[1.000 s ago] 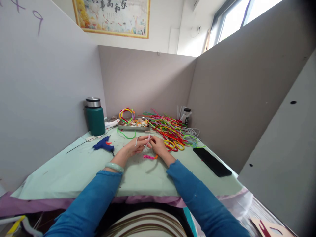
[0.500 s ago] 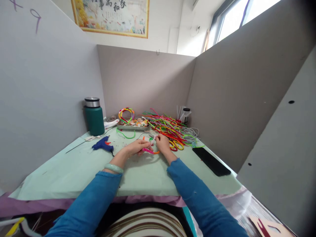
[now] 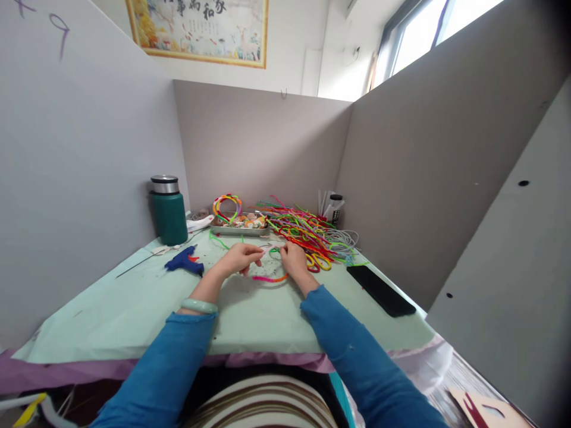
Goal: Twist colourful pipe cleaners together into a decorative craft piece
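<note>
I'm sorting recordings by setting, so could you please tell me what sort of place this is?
Probably a craft workstation, judging by the blue glue gun, heap of colourful craft stems and grey partitions.

Fuzzy strip, metal tray

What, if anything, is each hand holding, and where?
Right hand: apparently the pink-and-orange strip, orange side; exact grip hidden. Left hand: cannot tell.

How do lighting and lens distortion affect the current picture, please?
In the head view, the window glares nearly white, a soft diagonal shadow crosses the back partition, the side partitions splay outward, wide-angle style, and fine detail at the fingers is soft.
</note>
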Tool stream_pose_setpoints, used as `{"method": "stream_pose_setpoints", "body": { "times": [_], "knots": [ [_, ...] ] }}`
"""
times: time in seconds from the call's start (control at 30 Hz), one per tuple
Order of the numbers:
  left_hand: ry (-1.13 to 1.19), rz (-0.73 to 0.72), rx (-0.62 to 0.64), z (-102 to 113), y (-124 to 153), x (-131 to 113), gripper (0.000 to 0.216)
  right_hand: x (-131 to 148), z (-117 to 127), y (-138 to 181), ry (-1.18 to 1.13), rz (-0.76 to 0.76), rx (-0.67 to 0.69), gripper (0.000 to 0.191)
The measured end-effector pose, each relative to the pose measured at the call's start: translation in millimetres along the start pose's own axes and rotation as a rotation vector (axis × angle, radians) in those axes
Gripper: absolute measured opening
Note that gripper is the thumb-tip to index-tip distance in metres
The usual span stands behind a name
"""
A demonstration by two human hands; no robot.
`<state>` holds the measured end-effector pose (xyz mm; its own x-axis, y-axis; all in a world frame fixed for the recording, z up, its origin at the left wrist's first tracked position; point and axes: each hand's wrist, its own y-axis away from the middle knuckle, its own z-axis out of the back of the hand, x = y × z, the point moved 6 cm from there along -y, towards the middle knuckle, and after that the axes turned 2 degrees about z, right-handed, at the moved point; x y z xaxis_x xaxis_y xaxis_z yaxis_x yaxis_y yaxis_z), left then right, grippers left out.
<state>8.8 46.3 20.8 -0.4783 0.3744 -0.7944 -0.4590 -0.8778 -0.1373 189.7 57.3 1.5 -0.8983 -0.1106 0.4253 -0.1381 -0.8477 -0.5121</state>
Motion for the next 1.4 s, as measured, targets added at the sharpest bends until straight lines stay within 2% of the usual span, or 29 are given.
{"method": "stream_pose_setpoints", "body": {
  "times": [0.17, 0.23, 0.3, 0.37, 0.5, 0.57, 0.7, 0.77, 0.83, 0.9, 1.03, 1.13, 1.4],
  "knots": [
    [-0.284, -0.12, -0.533, 33, 5, -10, 0.031, 2, -6, 0, -0.042, 0.037, 0.044, 0.023],
    [-0.338, -0.161, -0.653, 39, 8, -11, 0.029, 3, -9, -1, -0.092, 0.059, 0.069, 0.022],
    [-0.374, -0.182, -0.684, 39, 7, -8, 0.028, 5, -11, -1, -0.15, 0.075, 0.093, 0.022],
    [-0.43, -0.146, -0.678, 38, 4, -1, 0.031, 9, -13, -1, -0.211, 0.106, 0.128, 0.022],
    [-0.499, -0.077, -0.621, 29, -1, 10, 0.051, 17, -18, 3, -0.252, 0.17, 0.187, 0.022],
    [-0.494, -0.141, -0.551, 20, -2, 6, 0.054, 21, -21, 6, -0.238, 0.198, 0.196, 0.02],
    [-0.385, -0.359, -0.414, 8, 1, -10, 0.056, 28, -23, 10, -0.205, 0.263, 0.207, 0.016],
    [-0.295, -0.438, -0.424, 9, 5, -19, 0.054, 29, -23, 11, -0.197, 0.26, 0.212, 0.016],
    [-0.221, -0.485, -0.487, 14, 9, -24, 0.046, 29, -22, 10, -0.199, 0.241, 0.215, 0.017],
    [-0.156, -0.495, -0.454, 14, 10, -25, 0.036, 28, -22, 10, -0.206, 0.226, 0.219, 0.018],
    [-0.284, -0.374, -0.29, 1, 1, -17, 0.026, 29, -23, 10, -0.253, 0.218, 0.243, 0.019],
    [-0.406, -0.245, -0.269, -1, -5, -8, 0.025, 32, -25, 12, -0.322, 0.257, 0.261, 0.018],
    [-0.298, 0.128, -0.187, -6, -6, 14, 0.03, 41, -29, 18, -0.455, 0.334, 0.295, 0.018]
  ]
}}
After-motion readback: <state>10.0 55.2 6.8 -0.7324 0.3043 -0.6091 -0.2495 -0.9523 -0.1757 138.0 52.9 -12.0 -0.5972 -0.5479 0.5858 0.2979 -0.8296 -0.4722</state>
